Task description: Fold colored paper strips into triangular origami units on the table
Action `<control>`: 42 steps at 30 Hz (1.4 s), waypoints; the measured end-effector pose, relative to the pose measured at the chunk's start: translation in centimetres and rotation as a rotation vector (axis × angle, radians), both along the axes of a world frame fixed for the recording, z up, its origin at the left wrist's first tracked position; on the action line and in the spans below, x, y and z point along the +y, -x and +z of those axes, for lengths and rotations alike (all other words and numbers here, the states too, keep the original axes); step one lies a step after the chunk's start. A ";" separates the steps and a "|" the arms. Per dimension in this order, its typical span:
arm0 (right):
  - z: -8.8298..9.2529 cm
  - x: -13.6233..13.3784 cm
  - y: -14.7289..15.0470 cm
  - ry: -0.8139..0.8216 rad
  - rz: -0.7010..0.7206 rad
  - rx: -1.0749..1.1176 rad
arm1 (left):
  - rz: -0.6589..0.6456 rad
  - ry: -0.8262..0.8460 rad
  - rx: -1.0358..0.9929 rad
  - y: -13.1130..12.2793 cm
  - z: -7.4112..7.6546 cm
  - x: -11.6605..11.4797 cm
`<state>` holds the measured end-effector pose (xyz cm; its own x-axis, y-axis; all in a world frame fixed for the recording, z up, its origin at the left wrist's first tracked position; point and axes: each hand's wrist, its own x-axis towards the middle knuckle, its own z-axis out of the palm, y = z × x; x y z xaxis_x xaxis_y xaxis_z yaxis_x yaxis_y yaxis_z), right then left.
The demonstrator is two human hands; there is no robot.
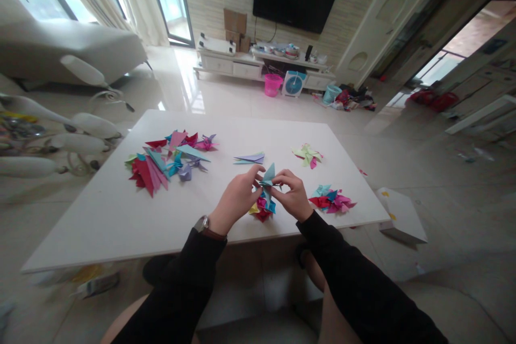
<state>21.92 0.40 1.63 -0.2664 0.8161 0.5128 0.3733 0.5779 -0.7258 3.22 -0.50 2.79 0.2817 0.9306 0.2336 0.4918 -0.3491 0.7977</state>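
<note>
A pale teal paper crane (269, 178) is held up between my two hands over the front middle of the white table (193, 226). My left hand (239, 193) pinches it from the left, and my right hand (293, 193) grips its right side with thumb and fingers. Just below the crane lies a small cluster of folded papers (263, 210) in red, yellow and blue, partly hidden by it. Behind my hands rest a few narrow folded paper pieces (249, 158) in lilac and teal.
Toward the table's left is a large heap of colourful folded papers (147, 172). On the right sit a light green paper bunch (308, 155) and a pink, red and blue pile (332, 200). A white box (403, 215) stands beyond the right edge; white curved furniture (84, 145) is at left.
</note>
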 end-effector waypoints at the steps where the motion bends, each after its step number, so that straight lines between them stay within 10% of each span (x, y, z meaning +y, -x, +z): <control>1: 0.0 0.1 -0.1 0.001 -0.005 0.001 | -0.002 -0.001 -0.002 0.0 0.0 0.0; 13: -0.6 2.2 -3.8 0.063 -0.212 0.018 | 0.042 -0.002 0.037 0.3 -0.5 0.2; 27: -5.6 7.1 -27.2 0.293 -0.935 0.270 | 0.019 0.018 0.070 -0.3 -1.0 0.3; 42: -12.1 5.6 -34.4 0.579 -0.872 -0.055 | -0.014 0.071 0.135 -1.6 -1.7 0.9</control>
<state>56.33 5.97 -10.51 0.5208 0.8536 -0.0125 0.5344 -0.3375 -0.7749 4.81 0.45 1.13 0.3189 0.9393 0.1262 0.5919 -0.3014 0.7476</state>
